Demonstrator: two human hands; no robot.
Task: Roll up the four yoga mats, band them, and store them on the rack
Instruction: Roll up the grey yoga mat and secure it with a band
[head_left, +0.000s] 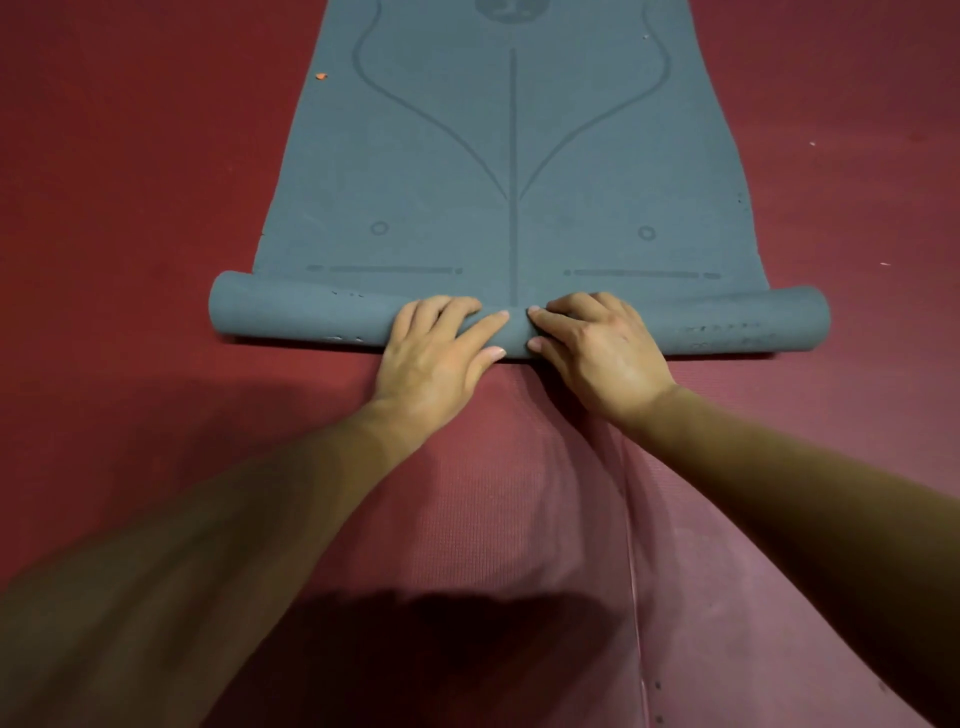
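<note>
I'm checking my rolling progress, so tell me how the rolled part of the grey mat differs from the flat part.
The roll is a tube across the near end; the flat part stretches away on the red floor. The left hand and right hand grip the roll's middle; nothing holds the flat part. The flat part shows printed lines; the roll only small scuffs. Both are one grey mat.

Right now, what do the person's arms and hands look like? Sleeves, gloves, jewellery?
The left forearm and right forearm are bare up to the frame edge, with no sleeves in view. The left hand and right hand wear no gloves, rings, watch or wristband. The near part of the left forearm is blurred.
</note>
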